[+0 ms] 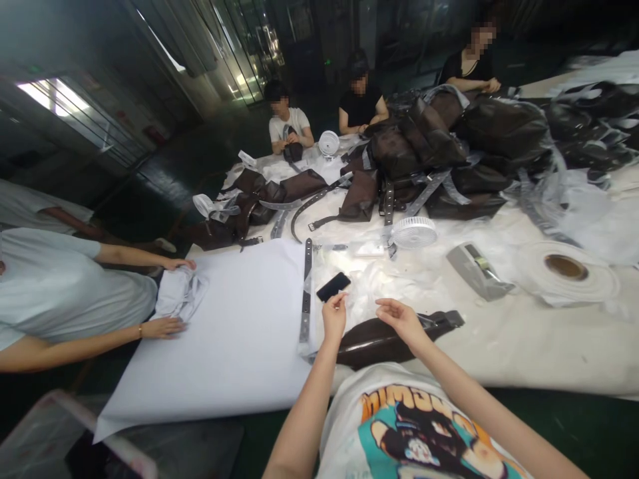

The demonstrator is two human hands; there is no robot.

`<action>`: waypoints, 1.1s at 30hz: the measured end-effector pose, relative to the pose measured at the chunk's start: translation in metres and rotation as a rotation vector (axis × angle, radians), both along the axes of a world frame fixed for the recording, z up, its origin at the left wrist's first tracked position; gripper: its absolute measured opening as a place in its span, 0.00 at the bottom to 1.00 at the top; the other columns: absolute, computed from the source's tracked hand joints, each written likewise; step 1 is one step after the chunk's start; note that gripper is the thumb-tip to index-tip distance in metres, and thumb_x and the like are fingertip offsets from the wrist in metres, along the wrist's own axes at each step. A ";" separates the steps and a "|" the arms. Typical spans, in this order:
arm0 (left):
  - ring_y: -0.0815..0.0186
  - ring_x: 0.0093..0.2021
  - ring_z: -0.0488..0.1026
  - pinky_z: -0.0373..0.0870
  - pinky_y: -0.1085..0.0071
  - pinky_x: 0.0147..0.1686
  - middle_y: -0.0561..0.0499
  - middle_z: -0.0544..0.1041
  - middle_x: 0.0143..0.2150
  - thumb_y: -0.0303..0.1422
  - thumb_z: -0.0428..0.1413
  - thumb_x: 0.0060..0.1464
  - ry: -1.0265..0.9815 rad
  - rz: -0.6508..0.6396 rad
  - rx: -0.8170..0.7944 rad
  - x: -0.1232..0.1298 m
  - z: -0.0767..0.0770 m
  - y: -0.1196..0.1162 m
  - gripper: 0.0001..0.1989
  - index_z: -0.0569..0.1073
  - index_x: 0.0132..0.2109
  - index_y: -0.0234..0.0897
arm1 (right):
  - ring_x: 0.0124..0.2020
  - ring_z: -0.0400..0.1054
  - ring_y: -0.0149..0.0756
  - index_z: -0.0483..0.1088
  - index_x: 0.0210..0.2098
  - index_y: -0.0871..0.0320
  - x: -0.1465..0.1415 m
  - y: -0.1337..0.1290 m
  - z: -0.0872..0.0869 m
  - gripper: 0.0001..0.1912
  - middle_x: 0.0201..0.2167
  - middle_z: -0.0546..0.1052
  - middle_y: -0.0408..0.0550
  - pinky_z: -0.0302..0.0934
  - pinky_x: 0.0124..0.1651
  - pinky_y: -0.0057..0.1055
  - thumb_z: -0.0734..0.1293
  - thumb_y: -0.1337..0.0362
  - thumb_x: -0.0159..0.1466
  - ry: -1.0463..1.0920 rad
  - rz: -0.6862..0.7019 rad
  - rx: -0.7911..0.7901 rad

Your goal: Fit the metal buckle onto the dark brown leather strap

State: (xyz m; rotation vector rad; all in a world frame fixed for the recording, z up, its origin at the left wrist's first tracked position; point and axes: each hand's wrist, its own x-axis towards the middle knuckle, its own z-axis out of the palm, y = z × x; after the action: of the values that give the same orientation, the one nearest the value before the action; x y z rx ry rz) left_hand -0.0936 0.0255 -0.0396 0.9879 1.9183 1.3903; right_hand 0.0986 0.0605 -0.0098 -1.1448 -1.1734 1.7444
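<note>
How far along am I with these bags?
Probably partway. Seemingly done: film covers some straps by the bag pile. In hand: your left hand pinches a pale scrap; your open right hand hovers at the near bag. Likely left: that bag, its dark body bare of film. Whether the pile's bags are finished, I can't tell.

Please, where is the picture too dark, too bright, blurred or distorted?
Head view: room behind the workers very dark; glare at the bright panel, upper left; shiny streak on the nearest brown bag; co-worker's lower hand slightly blurred; sides look stretched, wide-lens style.
</note>
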 end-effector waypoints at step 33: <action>0.56 0.47 0.76 0.69 0.60 0.51 0.44 0.80 0.41 0.31 0.63 0.51 0.240 -0.271 -0.459 -0.066 -0.111 0.199 0.03 0.78 0.32 0.36 | 0.42 0.75 0.50 0.79 0.38 0.56 0.098 0.043 -0.008 0.28 0.37 0.83 0.50 0.70 0.48 0.36 0.74 0.42 0.45 -0.500 -0.324 -0.101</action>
State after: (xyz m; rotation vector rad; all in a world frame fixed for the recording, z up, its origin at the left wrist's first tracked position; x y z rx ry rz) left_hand -0.1597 0.2244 -0.1509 1.1620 2.0513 0.6603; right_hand 0.1969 0.1040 -0.0175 -1.7935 -1.1050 1.3192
